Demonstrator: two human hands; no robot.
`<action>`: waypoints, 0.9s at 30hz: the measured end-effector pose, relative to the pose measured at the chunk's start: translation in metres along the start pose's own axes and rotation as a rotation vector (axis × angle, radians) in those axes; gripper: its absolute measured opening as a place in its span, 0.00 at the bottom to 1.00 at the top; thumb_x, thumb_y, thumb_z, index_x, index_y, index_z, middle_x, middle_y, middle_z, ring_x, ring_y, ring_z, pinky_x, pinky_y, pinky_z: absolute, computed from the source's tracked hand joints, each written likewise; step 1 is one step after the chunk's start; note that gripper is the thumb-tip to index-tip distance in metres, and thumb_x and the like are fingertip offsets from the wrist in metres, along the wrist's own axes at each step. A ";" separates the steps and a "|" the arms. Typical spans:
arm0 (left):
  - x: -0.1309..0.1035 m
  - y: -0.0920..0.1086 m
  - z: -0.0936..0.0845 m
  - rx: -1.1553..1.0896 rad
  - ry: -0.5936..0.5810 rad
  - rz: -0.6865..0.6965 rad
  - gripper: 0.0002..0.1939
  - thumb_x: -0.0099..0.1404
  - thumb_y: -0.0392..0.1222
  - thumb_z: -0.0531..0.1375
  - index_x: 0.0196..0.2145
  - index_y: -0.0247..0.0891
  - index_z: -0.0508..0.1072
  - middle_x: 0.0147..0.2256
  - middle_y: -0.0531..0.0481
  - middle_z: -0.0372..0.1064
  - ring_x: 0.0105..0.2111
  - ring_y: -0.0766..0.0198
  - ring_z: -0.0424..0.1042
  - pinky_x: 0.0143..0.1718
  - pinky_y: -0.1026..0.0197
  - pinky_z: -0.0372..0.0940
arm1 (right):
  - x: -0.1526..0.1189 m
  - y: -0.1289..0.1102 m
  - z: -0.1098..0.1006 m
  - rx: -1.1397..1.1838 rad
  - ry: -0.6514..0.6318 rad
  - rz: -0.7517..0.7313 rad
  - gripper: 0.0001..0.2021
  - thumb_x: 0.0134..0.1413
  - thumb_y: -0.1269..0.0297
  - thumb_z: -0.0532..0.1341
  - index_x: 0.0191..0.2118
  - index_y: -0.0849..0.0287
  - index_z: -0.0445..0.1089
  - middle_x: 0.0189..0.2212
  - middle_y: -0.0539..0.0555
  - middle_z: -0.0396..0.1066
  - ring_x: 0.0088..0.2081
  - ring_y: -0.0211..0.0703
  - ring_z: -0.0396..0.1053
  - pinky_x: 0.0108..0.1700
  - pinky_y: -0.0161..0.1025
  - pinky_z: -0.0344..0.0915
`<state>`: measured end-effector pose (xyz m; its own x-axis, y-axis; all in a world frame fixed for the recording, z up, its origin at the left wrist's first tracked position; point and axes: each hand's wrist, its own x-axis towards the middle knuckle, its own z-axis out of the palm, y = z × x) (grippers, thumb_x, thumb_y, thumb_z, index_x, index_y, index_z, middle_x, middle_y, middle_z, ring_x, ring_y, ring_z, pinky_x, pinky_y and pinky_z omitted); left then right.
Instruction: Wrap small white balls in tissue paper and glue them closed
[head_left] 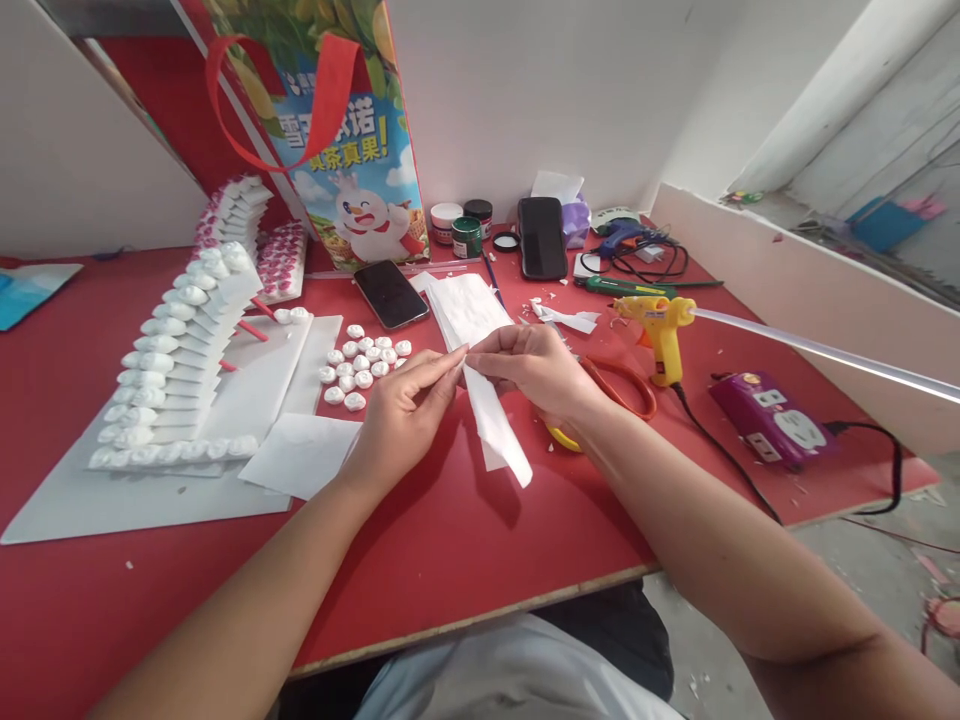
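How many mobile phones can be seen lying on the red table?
2. One phone lies flat in front of the printed bag, near the small white pieces. The other phone lies further back, right of the paint jars. More could be hidden behind the bag.

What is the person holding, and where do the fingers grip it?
A white paper strip, pinched at its upper end by both the left hand and right hand.

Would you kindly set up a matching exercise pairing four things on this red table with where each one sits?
Things:
1. white paper strip
2. yellow glue gun
3. purple power strip
4. small white rolled pieces

Places:
A. far right, near the table edge
B. pinched between the left hand and right hand
C. left of the hands, in a cluster
D. standing just right of the right hand

Pairs: 1-B, 2-D, 3-A, 4-C
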<state>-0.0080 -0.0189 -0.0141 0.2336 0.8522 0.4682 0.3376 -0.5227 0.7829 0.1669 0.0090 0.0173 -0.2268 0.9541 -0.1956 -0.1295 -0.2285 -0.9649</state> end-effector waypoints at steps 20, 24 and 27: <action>0.000 -0.007 0.001 0.475 0.181 0.399 0.08 0.71 0.32 0.58 0.43 0.36 0.78 0.30 0.49 0.73 0.29 0.65 0.70 0.33 0.62 0.65 | -0.014 -0.003 0.014 -0.172 0.110 0.029 0.08 0.46 0.69 0.67 0.22 0.61 0.70 0.17 0.45 0.65 0.20 0.31 0.60 0.22 0.31 0.54; 0.002 -0.008 -0.002 0.426 0.158 0.415 0.09 0.71 0.31 0.58 0.44 0.37 0.78 0.32 0.48 0.75 0.31 0.65 0.72 0.35 0.63 0.67 | -0.009 0.001 0.009 -0.048 0.044 0.055 0.09 0.39 0.66 0.73 0.23 0.62 0.73 0.18 0.47 0.69 0.21 0.33 0.63 0.23 0.32 0.58; 0.002 -0.005 -0.004 0.319 0.144 0.330 0.10 0.71 0.33 0.59 0.45 0.37 0.80 0.33 0.47 0.77 0.33 0.64 0.74 0.39 0.61 0.69 | -0.006 0.005 0.006 0.082 -0.005 0.103 0.13 0.33 0.64 0.76 0.24 0.61 0.73 0.19 0.48 0.71 0.21 0.34 0.65 0.23 0.33 0.60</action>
<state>-0.0123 -0.0144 -0.0154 0.2545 0.6228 0.7398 0.5351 -0.7279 0.4287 0.1620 0.0008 0.0152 -0.2479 0.9238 -0.2916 -0.1839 -0.3404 -0.9221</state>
